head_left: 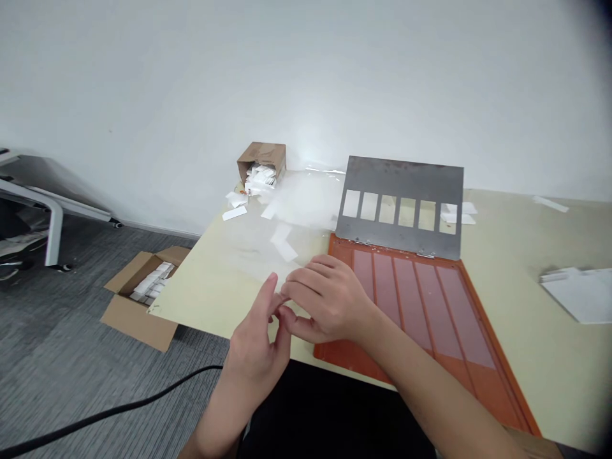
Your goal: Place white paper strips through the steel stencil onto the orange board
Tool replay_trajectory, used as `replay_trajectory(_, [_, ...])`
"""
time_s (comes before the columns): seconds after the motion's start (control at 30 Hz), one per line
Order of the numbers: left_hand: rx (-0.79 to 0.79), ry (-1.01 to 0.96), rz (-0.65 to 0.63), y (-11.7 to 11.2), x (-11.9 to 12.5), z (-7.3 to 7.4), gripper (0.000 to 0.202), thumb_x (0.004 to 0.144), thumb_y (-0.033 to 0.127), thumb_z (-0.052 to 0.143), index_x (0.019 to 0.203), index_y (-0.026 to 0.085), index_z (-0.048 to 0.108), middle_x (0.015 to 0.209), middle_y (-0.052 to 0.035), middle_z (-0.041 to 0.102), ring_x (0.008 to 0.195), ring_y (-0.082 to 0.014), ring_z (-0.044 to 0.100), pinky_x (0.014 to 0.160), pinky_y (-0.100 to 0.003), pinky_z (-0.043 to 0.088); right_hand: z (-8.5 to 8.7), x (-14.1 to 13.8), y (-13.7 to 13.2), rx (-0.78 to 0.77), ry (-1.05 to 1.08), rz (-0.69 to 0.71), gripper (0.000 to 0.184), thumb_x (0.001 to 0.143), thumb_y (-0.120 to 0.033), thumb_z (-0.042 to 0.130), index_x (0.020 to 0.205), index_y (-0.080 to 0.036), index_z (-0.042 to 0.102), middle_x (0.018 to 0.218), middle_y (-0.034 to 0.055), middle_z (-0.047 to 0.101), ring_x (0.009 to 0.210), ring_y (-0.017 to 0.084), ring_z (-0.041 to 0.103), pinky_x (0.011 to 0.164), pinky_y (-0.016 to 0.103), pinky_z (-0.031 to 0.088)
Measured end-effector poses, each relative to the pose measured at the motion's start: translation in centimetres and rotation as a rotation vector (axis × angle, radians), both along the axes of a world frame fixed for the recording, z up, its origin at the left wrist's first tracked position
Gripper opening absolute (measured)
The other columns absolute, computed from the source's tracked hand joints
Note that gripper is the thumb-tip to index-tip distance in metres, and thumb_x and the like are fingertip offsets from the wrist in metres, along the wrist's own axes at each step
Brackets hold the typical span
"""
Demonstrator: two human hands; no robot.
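My left hand [255, 344] and my right hand [329, 299] meet at the fingertips, above the table's front edge. Both are closed, with thumbs and fingers pinched together. Whatever lies between them, if anything, is too small or hidden to make out. Just right of them sits an orange tray-like frame [423, 280], its long channels lined with pale strips. Hinged to its far side, a grey metal plate [404, 175] with a row of rectangular windows stands raised. Behind my hands, white paper pieces [284, 247] lie on clear plastic film [306, 201].
A small cardboard box [268, 152] stuffed with white slips lies at the table's back left corner. On the floor at left, an open carton [138, 322] holds white packets. White sheets [581, 293] rest at the right. A black cable [143, 401] crosses the lower left.
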State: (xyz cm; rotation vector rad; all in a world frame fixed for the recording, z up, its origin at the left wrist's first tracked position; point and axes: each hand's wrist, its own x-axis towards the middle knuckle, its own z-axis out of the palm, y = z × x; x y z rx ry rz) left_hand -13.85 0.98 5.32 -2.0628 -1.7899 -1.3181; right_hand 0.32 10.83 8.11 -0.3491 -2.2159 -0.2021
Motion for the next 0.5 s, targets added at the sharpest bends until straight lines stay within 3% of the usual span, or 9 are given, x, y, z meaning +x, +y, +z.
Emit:
replay_trajectory(0.2, [0.004,-0.013,-0.008,-0.01,-0.26,0.11,0.058,0.096,0.016,0.051,0.151,0.021,0.033,0.084,0.0001,0.073,0.064,-0.0110,0.069,0.066,-0.021,0.061,0.85,0.31,0.05,-0.107,-0.059,0.087,0.026,0.098,-0.026,0.050,0.077,-0.018,0.064,0.072,-0.0007,0.067,0.059,0.009,0.056,0.060,0.027,0.039])
replay_trajectory(0.37, [0.014,-0.045,-0.029,-0.31,-0.47,-0.39,0.064,0.094,0.015,0.054,0.153,0.022,0.030,0.087,0.0000,0.074,0.071,-0.0107,0.071,0.070,-0.020,0.061,0.74,0.43,0.12,-0.219,-0.073,0.150,0.021,0.094,-0.016,0.048,0.082,-0.018,0.064,0.080,0.0004,0.071,0.065,0.010,0.060,0.064,0.026,0.041])
replay_trajectory(0.5, [-0.007,-0.089,-0.029,-0.71,-0.51,-0.61,0.066,0.093,0.015,0.056,0.153,0.026,0.031,0.092,-0.0004,0.074,0.076,-0.0110,0.072,0.071,-0.021,0.060,0.32,-0.09,-0.19,-0.266,-0.081,0.090,0.021,0.093,-0.018,0.048,0.077,-0.019,0.061,0.074,0.0003,0.069,0.065,0.010,0.060,0.066,0.026,0.042])
